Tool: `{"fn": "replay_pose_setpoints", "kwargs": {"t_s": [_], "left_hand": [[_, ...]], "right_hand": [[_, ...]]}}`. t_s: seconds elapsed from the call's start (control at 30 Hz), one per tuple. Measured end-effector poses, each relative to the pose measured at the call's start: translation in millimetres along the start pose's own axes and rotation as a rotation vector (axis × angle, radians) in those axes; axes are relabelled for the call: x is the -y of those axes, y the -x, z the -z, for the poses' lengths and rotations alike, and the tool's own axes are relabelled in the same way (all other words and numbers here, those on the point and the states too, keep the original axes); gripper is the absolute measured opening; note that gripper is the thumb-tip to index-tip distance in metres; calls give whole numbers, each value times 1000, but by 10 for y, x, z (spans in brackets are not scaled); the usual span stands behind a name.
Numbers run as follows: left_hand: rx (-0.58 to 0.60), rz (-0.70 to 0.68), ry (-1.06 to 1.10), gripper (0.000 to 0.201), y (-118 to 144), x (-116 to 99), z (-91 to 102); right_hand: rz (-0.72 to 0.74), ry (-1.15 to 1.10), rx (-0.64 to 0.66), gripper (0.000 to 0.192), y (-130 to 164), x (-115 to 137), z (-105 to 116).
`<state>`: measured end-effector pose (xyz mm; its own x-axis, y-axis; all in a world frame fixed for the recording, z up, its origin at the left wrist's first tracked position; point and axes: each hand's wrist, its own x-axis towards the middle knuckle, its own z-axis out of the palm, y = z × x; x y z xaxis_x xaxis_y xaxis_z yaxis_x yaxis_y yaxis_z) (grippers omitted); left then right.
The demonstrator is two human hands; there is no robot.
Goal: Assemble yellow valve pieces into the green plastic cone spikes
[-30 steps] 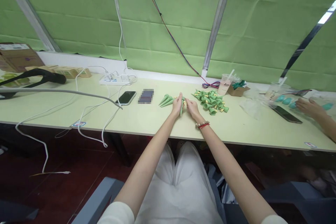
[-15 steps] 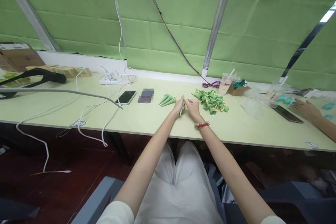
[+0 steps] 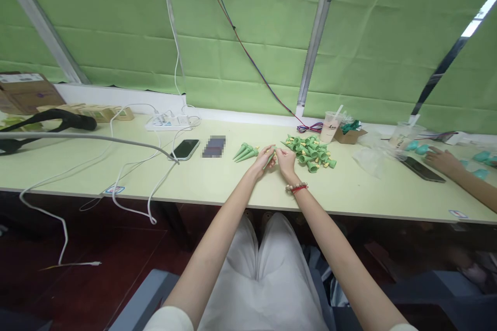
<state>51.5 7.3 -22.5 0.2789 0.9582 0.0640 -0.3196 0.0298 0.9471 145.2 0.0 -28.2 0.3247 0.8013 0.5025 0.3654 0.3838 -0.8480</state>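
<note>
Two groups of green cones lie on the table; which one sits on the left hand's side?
The small group of green cones, a few lying side by side beyond the left hand; the big loose pile lies past the right hand.

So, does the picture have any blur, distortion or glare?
Head view: wide-angle bending curves the table edge and window frames; a small grey card is pixelated; the hands and green cones are small but fairly sharp; no strong glare, light is even.

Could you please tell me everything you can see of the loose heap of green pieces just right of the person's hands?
The heap of green pieces is a loose pile of small green cone-shaped parts, plastic by the look, with small yellowish bits among them. The parts lie jumbled, pointing all ways, on the pale table, in front of a clear cup. The right hand is just beside its left edge.
</note>
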Motion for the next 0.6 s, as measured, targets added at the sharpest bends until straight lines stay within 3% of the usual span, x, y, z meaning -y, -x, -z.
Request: {"fn": "replay_pose_setpoints", "kwargs": {"t_s": [0.4,0.6], "left_hand": [[79,129,31,16,38,-95,38],[-56,5,37,24,-17,-63,40]], "right_hand": [[166,113,116,34,-69,-79,75],[163,60,120,38,-88,-96,20]]}}
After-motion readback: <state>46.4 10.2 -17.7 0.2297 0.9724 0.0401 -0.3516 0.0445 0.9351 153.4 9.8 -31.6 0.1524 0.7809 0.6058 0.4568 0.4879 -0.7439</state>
